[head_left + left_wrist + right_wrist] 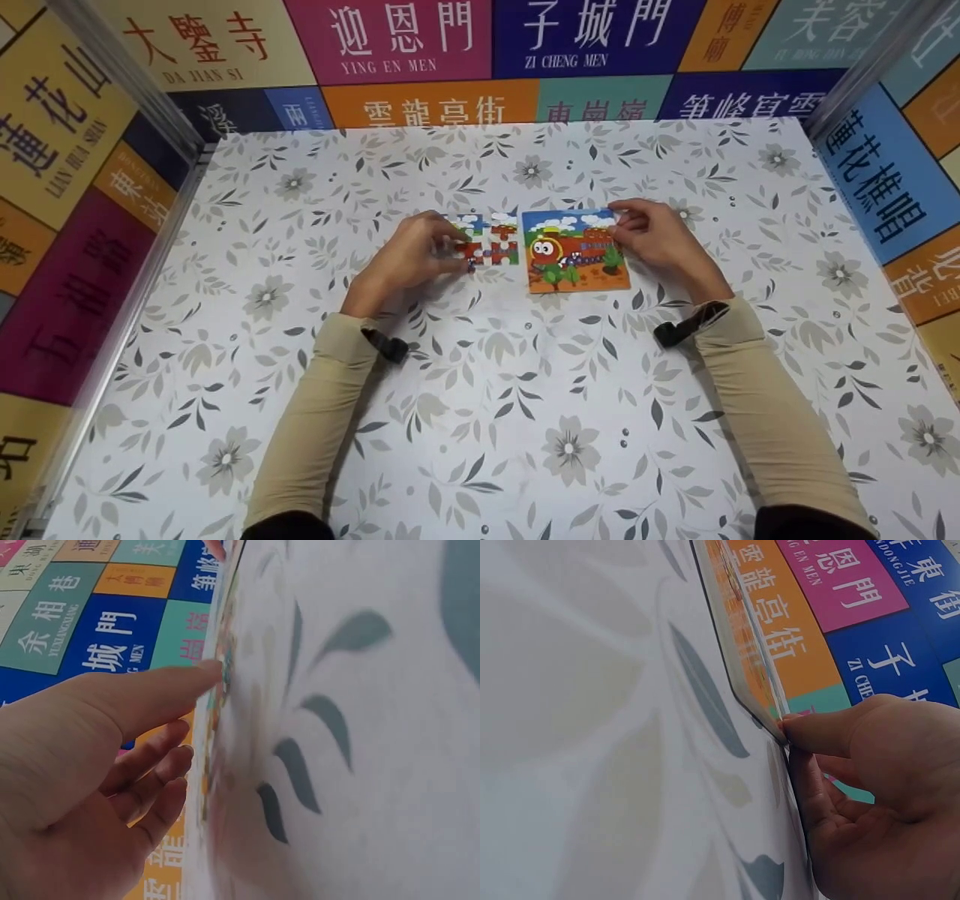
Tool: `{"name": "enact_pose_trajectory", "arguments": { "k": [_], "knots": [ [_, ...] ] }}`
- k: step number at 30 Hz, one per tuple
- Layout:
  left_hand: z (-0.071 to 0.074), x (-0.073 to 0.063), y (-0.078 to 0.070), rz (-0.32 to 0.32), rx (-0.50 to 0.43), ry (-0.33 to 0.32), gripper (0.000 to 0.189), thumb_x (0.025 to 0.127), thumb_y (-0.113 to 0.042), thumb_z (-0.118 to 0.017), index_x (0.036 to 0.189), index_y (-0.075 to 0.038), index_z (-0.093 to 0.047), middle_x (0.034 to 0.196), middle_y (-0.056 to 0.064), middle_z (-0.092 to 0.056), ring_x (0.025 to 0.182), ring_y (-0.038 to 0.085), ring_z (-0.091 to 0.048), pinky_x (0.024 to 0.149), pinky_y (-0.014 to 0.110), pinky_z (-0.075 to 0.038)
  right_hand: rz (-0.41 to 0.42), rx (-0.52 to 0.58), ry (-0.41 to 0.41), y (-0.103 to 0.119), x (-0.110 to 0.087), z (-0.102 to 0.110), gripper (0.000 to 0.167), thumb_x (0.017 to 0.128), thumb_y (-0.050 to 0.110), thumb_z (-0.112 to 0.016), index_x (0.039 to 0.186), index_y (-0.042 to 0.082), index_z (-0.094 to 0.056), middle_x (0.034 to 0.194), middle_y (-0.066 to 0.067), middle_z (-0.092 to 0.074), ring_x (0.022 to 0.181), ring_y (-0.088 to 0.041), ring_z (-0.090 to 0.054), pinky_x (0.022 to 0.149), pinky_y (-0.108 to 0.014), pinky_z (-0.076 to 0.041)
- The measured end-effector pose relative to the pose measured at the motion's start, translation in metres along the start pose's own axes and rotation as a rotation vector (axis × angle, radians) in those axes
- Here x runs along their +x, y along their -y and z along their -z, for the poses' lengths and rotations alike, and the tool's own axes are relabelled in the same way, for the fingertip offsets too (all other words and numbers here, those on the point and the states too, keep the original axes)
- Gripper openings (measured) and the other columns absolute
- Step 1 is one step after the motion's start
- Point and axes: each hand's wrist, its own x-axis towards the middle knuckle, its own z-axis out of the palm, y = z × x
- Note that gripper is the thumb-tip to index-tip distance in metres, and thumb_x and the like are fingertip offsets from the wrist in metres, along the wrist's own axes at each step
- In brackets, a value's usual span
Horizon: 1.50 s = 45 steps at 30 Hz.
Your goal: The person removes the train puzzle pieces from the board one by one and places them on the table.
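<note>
Several small jigsaw pieces (501, 238) printed with a red train and clouds lie together at the middle of the table, the left ones partly hidden by my left hand (416, 251). Its thumb reaches the edge of these pieces, and the other fingers bend loosely, apart from the thumb in the left wrist view. Just right of the pieces lies a square picture board (574, 251) showing a smiling train. My right hand (656, 234) pinches this board near its upper right corner, between thumb and index finger in the right wrist view.
A white tablecloth (495, 420) with grey flowers and leaves covers the table. Coloured panels (420, 37) with large characters stand along the back and both sides. A dark strap (386, 345) with a small block sits at the left wrist, another (679, 331) at the right.
</note>
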Motion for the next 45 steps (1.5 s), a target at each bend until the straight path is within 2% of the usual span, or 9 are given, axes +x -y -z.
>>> {"name": "enact_pose_trajectory", "arguments": {
  "k": [7, 14, 17, 21, 23, 27, 30, 37, 45],
  "knots": [
    [-0.010, 0.008, -0.018, -0.039, -0.009, -0.005, 0.045, 0.092, -0.027, -0.089, 0.130, -0.006, -0.078, 0.120, 0.014, -0.074, 0.104, 0.029, -0.071, 0.092, 0.041, -0.058, -0.006, -0.001, 0.003, 0.002, -0.001, 0.001, 0.049, 0.107, 0.019, -0.069, 0.154, 0.007, -0.060, 0.129, -0.022, -0.070, 0.118, -0.034, -0.069, 0.091, -0.013, -0.049],
    [-0.031, 0.024, -0.038, -0.100, -0.078, 0.048, 0.040, 0.096, -0.019, -0.085, 0.132, -0.005, -0.077, 0.119, 0.015, -0.077, 0.102, 0.030, -0.074, 0.089, 0.042, -0.061, -0.029, 0.003, 0.011, 0.003, 0.000, 0.001, 0.050, 0.107, 0.021, -0.069, 0.155, 0.010, -0.059, 0.130, -0.021, -0.069, 0.120, -0.032, -0.069, 0.098, -0.025, -0.051],
    [-0.040, 0.031, -0.047, -0.115, -0.074, 0.063, 0.037, 0.096, -0.019, -0.085, 0.130, -0.004, -0.078, 0.118, 0.015, -0.078, 0.101, 0.029, -0.075, 0.089, 0.040, -0.061, -0.036, 0.010, 0.013, 0.003, 0.000, 0.000, 0.050, 0.107, 0.021, -0.069, 0.155, 0.011, -0.059, 0.130, -0.020, -0.069, 0.120, -0.031, -0.068, 0.098, -0.024, -0.051],
    [-0.051, 0.038, -0.058, -0.105, -0.041, 0.071, 0.037, 0.097, -0.022, -0.084, 0.130, -0.006, -0.078, 0.120, 0.012, -0.078, 0.101, 0.025, -0.074, 0.089, 0.035, -0.060, -0.025, 0.013, 0.010, 0.003, -0.001, 0.000, 0.049, 0.108, 0.019, -0.069, 0.155, 0.010, -0.059, 0.128, -0.020, -0.067, 0.119, -0.030, -0.068, 0.096, -0.019, -0.051],
    [-0.057, 0.042, -0.063, -0.090, -0.016, 0.076, 0.038, 0.098, -0.023, -0.083, 0.132, -0.006, -0.077, 0.124, 0.010, -0.078, 0.104, 0.023, -0.073, 0.091, 0.034, -0.059, -0.020, 0.015, 0.009, 0.003, -0.001, 0.000, 0.049, 0.108, 0.018, -0.068, 0.155, 0.009, -0.059, 0.128, -0.020, -0.067, 0.119, -0.031, -0.069, 0.097, -0.020, -0.051],
    [-0.065, 0.046, -0.071, -0.067, 0.055, 0.085, 0.041, 0.100, -0.028, -0.081, 0.136, -0.009, -0.075, 0.123, 0.008, -0.075, 0.107, 0.022, -0.069, 0.091, 0.037, -0.057, -0.026, 0.012, 0.005, 0.003, -0.001, 0.000, 0.049, 0.107, 0.019, -0.069, 0.154, 0.010, -0.060, 0.128, -0.020, -0.067, 0.119, -0.031, -0.068, 0.099, -0.023, -0.052],
    [-0.070, 0.050, -0.075, -0.043, 0.100, 0.090, 0.042, 0.100, -0.032, -0.080, 0.138, -0.013, -0.075, 0.125, 0.007, -0.073, 0.111, 0.021, -0.067, 0.095, 0.038, -0.057, -0.029, 0.015, 0.004, 0.003, 0.000, -0.001, 0.049, 0.107, 0.020, -0.069, 0.154, 0.010, -0.060, 0.128, -0.020, -0.068, 0.118, -0.030, -0.069, 0.095, -0.020, -0.052],
    [-0.073, 0.057, -0.079, 0.024, 0.140, 0.084, 0.047, 0.096, -0.038, -0.085, 0.136, -0.015, -0.075, 0.130, 0.004, -0.072, 0.121, 0.021, -0.067, 0.104, 0.037, -0.056, -0.053, 0.029, 0.001, 0.003, 0.002, -0.002, 0.050, 0.106, 0.021, -0.071, 0.154, 0.012, -0.060, 0.126, -0.016, -0.067, 0.114, -0.023, -0.068, 0.093, -0.019, -0.052],
    [-0.074, 0.059, -0.077, 0.025, 0.153, 0.096, 0.049, 0.096, -0.041, -0.084, 0.136, -0.014, -0.075, 0.131, 0.007, -0.069, 0.121, 0.024, -0.066, 0.103, 0.040, -0.056, -0.077, 0.041, 0.008, 0.005, 0.000, 0.001, 0.050, 0.106, 0.020, -0.071, 0.154, 0.013, -0.060, 0.127, -0.016, -0.068, 0.112, -0.020, -0.067, 0.093, -0.019, -0.052]
  ]
}}
